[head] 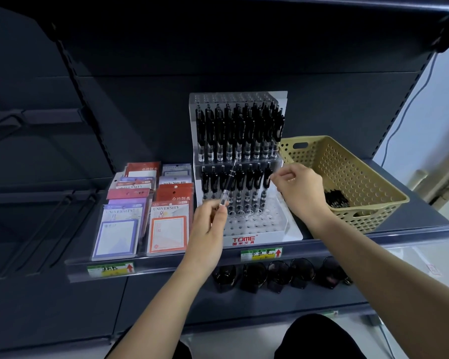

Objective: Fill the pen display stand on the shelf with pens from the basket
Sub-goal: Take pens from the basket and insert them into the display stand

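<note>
Acrylic stand [257,224], clear and tiered, sits on shelf [425,216]; notepad packs [140,216] to its left, tan basket [347,172] just beside its right. Back tier: packed with black pens [239,130], all upright. Lower tier: a single row [249,180] of upright pens, with perforated base in front of it. Left hand [209,226] is before stand's front-left corner, fingers curled, pinching pen [226,187] by its lower end. Pen is tilted, its upper end leaning right and back and crossing in front of the row; not seated in any hole. Right hand [300,187] is at stand's right edge, between stand and basket, fingers curled. Its thumb and forefinger tips meet at the top of end pen [266,182], the rightmost in the row. This reads as a pinch, though contact is partly hidden by the fingers. Loose pens [336,199] lie in basket's near part, just right of the right wrist, apart from both hands.
</note>
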Tool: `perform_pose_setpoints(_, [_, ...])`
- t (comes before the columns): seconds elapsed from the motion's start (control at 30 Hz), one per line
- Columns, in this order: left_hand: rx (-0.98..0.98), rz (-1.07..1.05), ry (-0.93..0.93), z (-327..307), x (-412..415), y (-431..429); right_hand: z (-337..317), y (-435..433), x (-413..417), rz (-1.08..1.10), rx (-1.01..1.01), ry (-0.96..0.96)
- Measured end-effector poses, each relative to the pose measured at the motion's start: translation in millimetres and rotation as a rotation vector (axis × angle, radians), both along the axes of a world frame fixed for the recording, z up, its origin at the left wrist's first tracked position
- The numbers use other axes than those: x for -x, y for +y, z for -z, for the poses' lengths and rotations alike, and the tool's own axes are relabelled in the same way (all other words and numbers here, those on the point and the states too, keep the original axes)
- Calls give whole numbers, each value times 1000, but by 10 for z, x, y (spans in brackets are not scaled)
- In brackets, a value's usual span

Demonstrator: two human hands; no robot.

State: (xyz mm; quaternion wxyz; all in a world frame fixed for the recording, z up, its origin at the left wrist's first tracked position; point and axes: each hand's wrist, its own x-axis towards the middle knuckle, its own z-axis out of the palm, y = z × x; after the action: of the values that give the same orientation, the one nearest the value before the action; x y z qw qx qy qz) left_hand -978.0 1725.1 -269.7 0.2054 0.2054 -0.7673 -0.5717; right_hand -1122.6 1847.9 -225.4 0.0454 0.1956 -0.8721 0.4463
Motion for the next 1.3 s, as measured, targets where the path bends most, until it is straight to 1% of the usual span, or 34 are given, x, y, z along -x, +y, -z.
perform_pose_setpoints(0.03, [13,7,-1,0,7,12,-37,18,-54,-18,42,-11])
perform_pose_setpoints(0.1, [32,21,8,-6,26,47,-123,36,-184,-126,104,-82])
perform_pose_setpoints(0.17, [25,29,42,-14,56,89,-173,27,-306,-252,120,-187])
perform_pose_setpoints(0.23, [24,50,66,-23,78,136,-177,-3,-372,-329,127,-239])
perform_pose_setpoints(0.4, [73,108,43,-14,94,197,-166,-3,-397,-405,223,-377])
perform_pose_setpoints(0.53, [79,104,16,-28,141,193,-197,71,-362,-417,260,-410])
perform_pose_setpoints(0.63, [96,106,19,-44,176,153,-298,141,-281,-345,280,-359])
perform_pose_setpoints(0.77, [115,55,59,-32,168,73,-438,221,-73,-153,280,-158])
perform_pose_setpoints(0.93, [185,20,41,63,90,-19,-399,201,90,-32,176,21])
perform_pose_setpoints(1.1, [205,-5,37,95,37,-88,-205,130,162,-24,78,60])
perform_pose_setpoints(1.3, [224,2,20,86,7,-125,-171,63,192,-4,42,114])
